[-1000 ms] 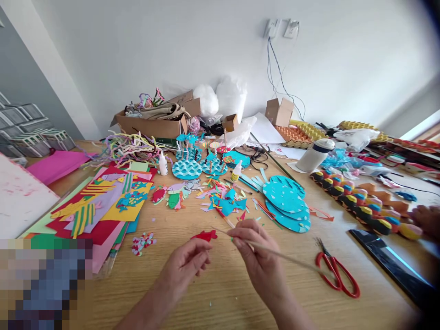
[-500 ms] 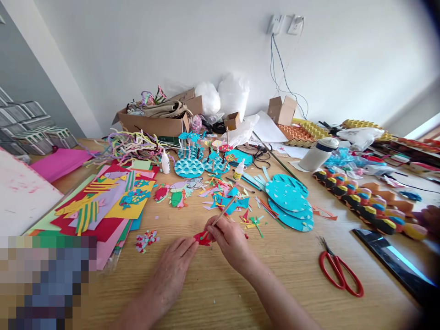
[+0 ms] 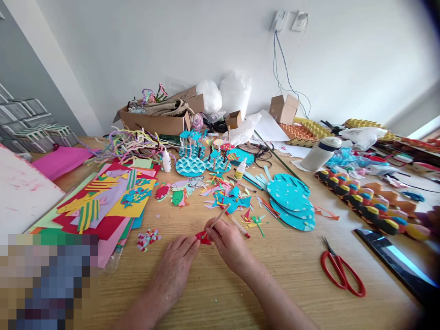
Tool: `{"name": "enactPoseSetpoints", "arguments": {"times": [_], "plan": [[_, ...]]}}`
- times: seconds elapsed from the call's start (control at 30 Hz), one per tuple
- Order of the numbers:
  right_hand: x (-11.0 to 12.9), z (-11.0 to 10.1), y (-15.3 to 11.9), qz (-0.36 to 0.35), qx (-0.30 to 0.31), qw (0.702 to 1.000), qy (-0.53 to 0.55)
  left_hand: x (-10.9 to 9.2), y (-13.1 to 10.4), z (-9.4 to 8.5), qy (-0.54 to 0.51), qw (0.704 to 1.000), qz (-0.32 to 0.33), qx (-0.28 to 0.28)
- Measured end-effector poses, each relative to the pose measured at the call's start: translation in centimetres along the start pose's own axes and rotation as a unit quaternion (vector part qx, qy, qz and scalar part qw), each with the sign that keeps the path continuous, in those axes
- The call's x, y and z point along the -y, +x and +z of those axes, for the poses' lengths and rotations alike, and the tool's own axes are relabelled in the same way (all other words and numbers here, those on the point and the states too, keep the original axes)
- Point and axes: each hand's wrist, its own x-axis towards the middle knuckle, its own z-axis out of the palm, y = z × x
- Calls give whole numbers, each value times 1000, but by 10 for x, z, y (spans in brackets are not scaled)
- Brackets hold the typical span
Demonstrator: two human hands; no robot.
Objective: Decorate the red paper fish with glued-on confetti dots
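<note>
My left hand lies low on the table, fingers together and stretched, the tips holding down the left edge of a small red paper cutout, fish-like in shape. Its thumb is mostly hidden. In my right hand a thin wooden stick is pinched like a pen, slanting up to the right. The stick's lower end is at the red cutout, partly covered by the fingers. A slim pen with a red end lies just beyond my right hand. Left of my hands sits a small heap of coloured paper bits.
Red-handled scissors and a dark glossy slab lie on the right. Blue discs, paper scraps and two glue bottles stand or lie ahead. Coloured sheets with paper fish are stacked on the left.
My right hand and the stick have shifted slightly, with the stick's upper end lower and more to the left. More of the red-ended pen shows. The whole view has moved a little.
</note>
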Motion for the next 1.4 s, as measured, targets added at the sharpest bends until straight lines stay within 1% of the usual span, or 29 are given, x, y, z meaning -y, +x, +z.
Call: {"name": "enactPoseSetpoints", "arguments": {"times": [0.2, 0.43, 0.53, 0.67, 0.8, 0.93, 1.03, 1.17, 1.4], "plan": [[-1, 1, -2, -2, 8, 1000, 4, -3, 3, -8, 13, 1000, 10, 17], [1, 1, -2, -4, 8, 1000, 0, -4, 2, -8, 31, 999, 12, 26], [0, 1, -1, -11, 0, 1000, 4, -4, 2, -7, 24, 1000, 7, 20], [-1, 2, 0, -11, 7, 1000, 9, -3, 1, -6, 22, 1000, 4, 20], [-1, 4, 0, -8, -10, 1000, 16, -3, 0, -4, 27, 999, -8, 20], [-1, 4, 1, -7, -7, 1000, 22, -3, -1, -2, 35, 999, -8, 21], [-1, 4, 2, -6, -17, 1000, 21, -3, 0, -2, 42, 999, -4, 16], [-2, 3, 2, -7, -15, 1000, 17, -3, 1, -3, 49, 999, 5, 19], [-3, 1, 0, -11, -31, 999, 3, -4, 2, -7, 56, 998, 7, 14]]}}
